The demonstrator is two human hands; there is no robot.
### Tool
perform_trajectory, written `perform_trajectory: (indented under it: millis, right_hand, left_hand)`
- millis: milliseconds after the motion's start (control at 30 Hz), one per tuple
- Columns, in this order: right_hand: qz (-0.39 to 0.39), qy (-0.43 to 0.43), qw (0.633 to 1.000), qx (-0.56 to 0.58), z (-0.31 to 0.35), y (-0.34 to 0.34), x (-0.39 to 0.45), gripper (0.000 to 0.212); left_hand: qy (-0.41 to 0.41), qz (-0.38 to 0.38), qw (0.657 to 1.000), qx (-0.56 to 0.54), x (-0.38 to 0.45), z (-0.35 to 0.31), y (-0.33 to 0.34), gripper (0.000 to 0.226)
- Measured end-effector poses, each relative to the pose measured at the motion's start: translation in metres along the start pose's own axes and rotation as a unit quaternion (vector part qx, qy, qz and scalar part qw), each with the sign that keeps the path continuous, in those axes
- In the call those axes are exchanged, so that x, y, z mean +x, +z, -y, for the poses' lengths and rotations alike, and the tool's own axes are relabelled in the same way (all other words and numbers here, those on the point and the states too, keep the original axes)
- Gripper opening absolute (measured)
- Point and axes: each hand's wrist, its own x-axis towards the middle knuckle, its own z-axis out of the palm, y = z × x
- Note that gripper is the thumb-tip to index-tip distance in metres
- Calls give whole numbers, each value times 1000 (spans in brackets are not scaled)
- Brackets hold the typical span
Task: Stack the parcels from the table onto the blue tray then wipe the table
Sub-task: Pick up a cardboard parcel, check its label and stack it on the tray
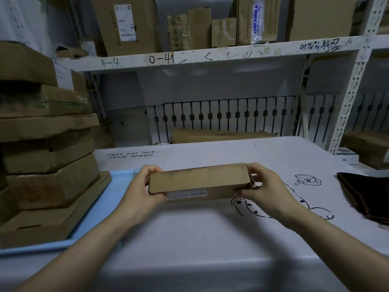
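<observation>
Table covered in smooth white cloth printed with line-drawn cartoons. Flat blue tray on its left side bears a tall stack of cardboard parcels, matte brown, edges uneven. Dark folded cloth lies at the right. Long slim cardboard parcel is held above the table: left hand grips one end, right hand the other.

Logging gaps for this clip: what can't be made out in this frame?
All in the head view:
- Label text on the held parcel: blurred and too small to read.
- Blue tray: mostly covered by the parcel stack; its left side is cut off by the frame edge.
- Dark cloth: cut off at the right edge.
- Left hand and right hand: the parcel hides the inside of each grip.
</observation>
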Motion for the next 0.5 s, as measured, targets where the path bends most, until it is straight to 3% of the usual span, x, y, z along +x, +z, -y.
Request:
perform_trajectory:
  millis: [133, 267, 367, 500]
  right_hand:
    - [-6, -11, 1000, 4, 6, 0, -1, 42]
    - [-25, -36, 999, -22, 11, 4, -2, 39]
    - [-43, -97, 990, -96, 13, 8, 1, 41]
    - [-47, -207, 960, -182, 19, 17, 2, 40]
  left_hand:
    - [7, -20, 999, 41, 2, 1, 3, 52]
    - [110, -45, 967, 225, 3, 2, 10, 62]
    - [180, -68, 933, 303, 2, -6, 21, 63]
    - [214, -45, 925, 310, 1, -16, 33, 55]
